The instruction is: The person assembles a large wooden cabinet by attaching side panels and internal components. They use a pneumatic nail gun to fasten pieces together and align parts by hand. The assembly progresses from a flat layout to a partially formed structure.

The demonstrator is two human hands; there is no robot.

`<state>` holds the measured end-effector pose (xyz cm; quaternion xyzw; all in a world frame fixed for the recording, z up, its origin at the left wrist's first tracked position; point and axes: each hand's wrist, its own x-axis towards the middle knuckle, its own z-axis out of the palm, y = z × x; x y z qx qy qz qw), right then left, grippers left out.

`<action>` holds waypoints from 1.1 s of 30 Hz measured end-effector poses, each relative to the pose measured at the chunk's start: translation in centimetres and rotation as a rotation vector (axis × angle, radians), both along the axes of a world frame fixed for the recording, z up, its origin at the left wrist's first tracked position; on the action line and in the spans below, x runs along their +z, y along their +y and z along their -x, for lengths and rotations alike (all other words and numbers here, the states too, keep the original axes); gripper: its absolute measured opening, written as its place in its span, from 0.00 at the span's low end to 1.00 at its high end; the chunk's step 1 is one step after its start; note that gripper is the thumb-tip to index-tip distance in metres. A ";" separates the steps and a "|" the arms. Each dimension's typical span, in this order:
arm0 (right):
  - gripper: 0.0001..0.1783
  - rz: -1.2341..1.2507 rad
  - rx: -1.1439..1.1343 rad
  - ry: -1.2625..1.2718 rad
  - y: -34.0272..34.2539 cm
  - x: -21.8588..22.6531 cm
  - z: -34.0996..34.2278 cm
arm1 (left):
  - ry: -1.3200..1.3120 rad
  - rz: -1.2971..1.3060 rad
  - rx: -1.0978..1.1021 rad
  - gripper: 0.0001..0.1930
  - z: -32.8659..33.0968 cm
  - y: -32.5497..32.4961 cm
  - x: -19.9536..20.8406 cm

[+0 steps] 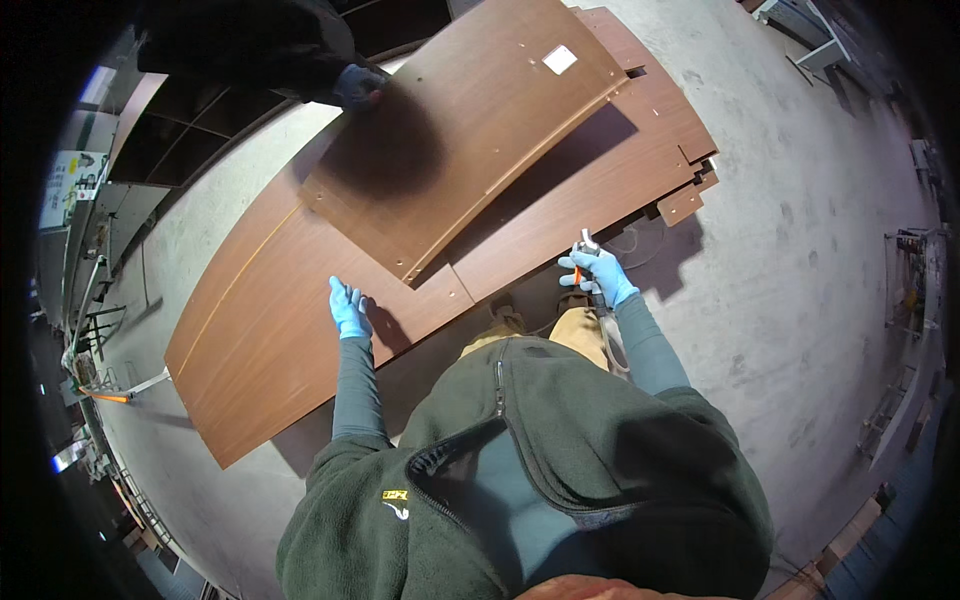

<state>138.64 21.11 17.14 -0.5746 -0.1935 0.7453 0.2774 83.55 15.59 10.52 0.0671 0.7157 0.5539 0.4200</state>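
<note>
And there it was: a broad brown wood-grain panel with a pale square label [465, 130] lay aslant over a larger spread of reddish-brown wood-grain boards [260, 330], a dark shadow under its long near edge. Whether it rested flat or was propped, I couldn't tell. At its far left edge, a co-worker's dark-gloved hand [360, 87]!

The left hand in a light-blue glove [350, 308] was empty, fingers spread above the boards, just short of the panel's near corner. The right hand, also blue-gloved [603, 276], had its fingers closed around a silver-and-orange hand tool [588, 240].

This panel looked stiff and fairly heavy, awkward for one person; its smooth face would probably slide under gloves, and its corners might chip. The best hold, surely: opposite long edges, palms underneath, well in from the corners.
</note>
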 end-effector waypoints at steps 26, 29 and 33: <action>0.15 0.195 -0.083 -0.305 2.0 -9.5 -21.3 | 1.355 0.251 -1.517 0.53 -34.2 6.5 -0.4; 0.14 0.152 -0.049 -0.321 3.6 -10.7 -22.0 | 1.377 0.206 -1.443 0.50 -34.9 6.0 -1.4; 0.10 0.132 -0.090 -0.295 6.3 -12.3 -21.7 | 1.533 0.358 -1.477 0.40 -35.2 4.8 -3.3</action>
